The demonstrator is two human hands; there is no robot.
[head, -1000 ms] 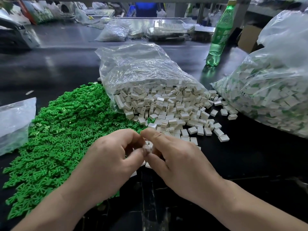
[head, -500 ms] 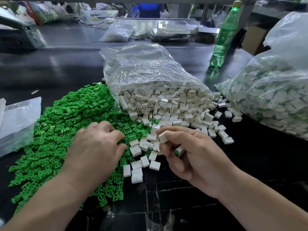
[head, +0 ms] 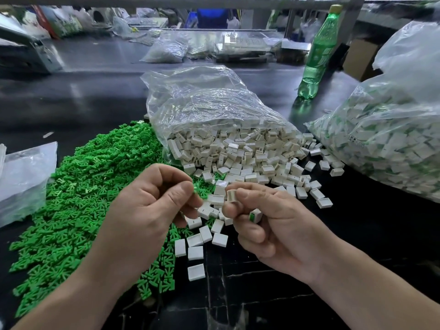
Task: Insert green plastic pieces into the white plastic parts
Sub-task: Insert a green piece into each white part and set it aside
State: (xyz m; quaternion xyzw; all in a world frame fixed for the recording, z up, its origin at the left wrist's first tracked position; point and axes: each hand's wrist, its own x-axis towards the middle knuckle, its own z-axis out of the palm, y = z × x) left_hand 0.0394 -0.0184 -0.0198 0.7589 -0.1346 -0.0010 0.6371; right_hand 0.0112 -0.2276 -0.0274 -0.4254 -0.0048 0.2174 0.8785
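Observation:
My left hand (head: 147, 206) is raised over the heap of green plastic pieces (head: 78, 201) and pinches one small green piece (head: 195, 188) between thumb and forefinger. My right hand (head: 269, 222) pinches an empty white part (head: 231, 195) at its fingertips, open end toward the green piece, a short gap between them. Lower in the same hand sits a white part with green inside (head: 255, 215), held by the curled fingers. Loose white parts (head: 250, 163) spill from a clear bag (head: 204, 103) behind both hands.
A big clear bag of white parts with green inside (head: 392, 144) lies at the right. A green bottle (head: 317, 53) stands behind it. A flat plastic bag (head: 23, 177) lies at the left. Several white parts (head: 196, 253) lie on the dark table (head: 357, 234) near my wrists.
My left hand has lifted off the green heap with a green piece pinched in it. My right hand has turned the white part toward it.

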